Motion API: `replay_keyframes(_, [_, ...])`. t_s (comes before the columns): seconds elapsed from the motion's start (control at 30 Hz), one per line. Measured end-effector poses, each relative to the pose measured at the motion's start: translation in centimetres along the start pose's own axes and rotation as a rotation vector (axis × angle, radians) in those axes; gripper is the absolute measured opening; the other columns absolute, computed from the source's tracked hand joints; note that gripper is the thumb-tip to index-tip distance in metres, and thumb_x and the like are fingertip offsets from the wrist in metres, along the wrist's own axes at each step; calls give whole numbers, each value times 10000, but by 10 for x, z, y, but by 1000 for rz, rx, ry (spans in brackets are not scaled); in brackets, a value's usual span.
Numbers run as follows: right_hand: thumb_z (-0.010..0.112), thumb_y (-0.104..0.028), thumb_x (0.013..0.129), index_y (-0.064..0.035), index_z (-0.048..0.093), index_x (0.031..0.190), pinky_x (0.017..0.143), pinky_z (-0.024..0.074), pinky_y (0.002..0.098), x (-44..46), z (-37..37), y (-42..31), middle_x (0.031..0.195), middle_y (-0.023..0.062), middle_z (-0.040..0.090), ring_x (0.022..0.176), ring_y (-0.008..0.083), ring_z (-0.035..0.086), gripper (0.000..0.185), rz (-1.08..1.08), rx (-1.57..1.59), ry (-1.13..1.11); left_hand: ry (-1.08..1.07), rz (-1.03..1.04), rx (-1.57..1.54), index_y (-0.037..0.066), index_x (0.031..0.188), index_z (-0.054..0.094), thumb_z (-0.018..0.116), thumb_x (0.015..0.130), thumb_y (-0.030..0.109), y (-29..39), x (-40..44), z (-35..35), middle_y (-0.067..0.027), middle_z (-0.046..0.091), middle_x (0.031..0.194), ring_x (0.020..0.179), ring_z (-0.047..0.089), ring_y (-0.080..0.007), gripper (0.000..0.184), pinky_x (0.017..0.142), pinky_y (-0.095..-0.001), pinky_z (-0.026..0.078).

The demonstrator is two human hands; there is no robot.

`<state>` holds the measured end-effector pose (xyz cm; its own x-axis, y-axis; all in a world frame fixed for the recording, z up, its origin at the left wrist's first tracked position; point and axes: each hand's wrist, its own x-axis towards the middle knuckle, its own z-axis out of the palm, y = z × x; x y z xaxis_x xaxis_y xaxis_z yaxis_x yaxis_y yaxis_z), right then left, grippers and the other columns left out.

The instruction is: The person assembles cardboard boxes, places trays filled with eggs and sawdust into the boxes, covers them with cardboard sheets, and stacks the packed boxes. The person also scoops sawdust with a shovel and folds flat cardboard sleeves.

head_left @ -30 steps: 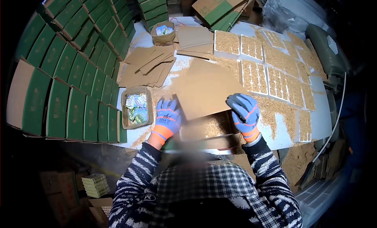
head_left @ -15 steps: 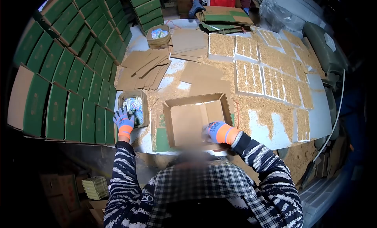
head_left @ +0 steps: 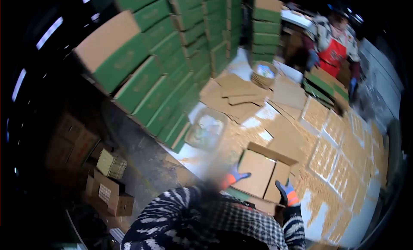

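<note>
An open cardboard box [head_left: 257,170] lies in front of me on the table, with a flat cardboard piece inside and a dark gap towards its right side. My left hand [head_left: 235,176], in a blue and orange glove, is at the box's left wall, thumb over the inside. At the right wall my right hand [head_left: 287,193], gloved alike, has its thumb and fingers around the edge. Both hands hold the box between them. Beyond my left hand stands a basket [head_left: 198,140] of small colourful packets, blurred here.
Stacked green boxes [head_left: 144,84] wall off the left. Flat cardboard sheets [head_left: 241,95] and a second packet basket [head_left: 262,81] lie further back. White trays [head_left: 322,157] covered with tan shavings fill the right. A co-worker in a red apron [head_left: 333,56] stands behind folded boxes [head_left: 325,84].
My view has swung to the left. My left hand has left the packet basket for the box's left wall; my right hand has moved from inside the box to its right wall.
</note>
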<state>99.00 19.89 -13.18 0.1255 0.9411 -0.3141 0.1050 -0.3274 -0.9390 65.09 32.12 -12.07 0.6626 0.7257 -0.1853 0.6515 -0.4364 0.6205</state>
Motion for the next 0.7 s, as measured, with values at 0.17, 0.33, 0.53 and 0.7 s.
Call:
replay_keyframes(0.17, [715, -162, 902, -49, 252, 1553, 1023, 441, 345, -31, 41, -71, 1400, 111, 513, 1217, 232, 524, 806, -161, 279, 84, 433, -156, -658, -17, 1396, 475, 627, 969, 369, -24, 24, 42, -161, 595, 1336, 1243, 543, -294, 595, 1053, -375, 416])
replay_keyframes(0.33, [644, -148, 912, 3, 412, 1413, 1006, 467, 357, 4, 57, -156, 1316, 126, 565, 1170, 225, 567, 573, -432, 111, 126, 323, 154, -1046, 2, 1451, 418, 590, 979, 392, 12, -18, -95, -169, 475, 1446, 1330, 465, -306, 636, 1106, -403, 367])
replay_keyframes(0.53, [533, -206, 1002, 60, 549, 1322, 1107, 418, 383, 61, 105, -354, 1377, 157, 565, 1248, 243, 556, 416, -1056, -49, 281, 1121, 728, -400, -21, 1432, 449, 518, 996, 319, 74, -181, -393, -170, 496, 1441, 1236, 571, -303, 557, 1062, -416, 436])
replay_keyframes(0.7, [608, -237, 959, 24, 500, 1388, 1127, 381, 427, 52, 204, -576, 1388, 185, 547, 1297, 281, 513, 513, -784, 909, -280, 1835, 829, -453, 0, 1441, 443, 614, 926, -5, 10, -251, -573, -141, 511, 1402, 1280, 495, -229, 543, 1068, -320, 404])
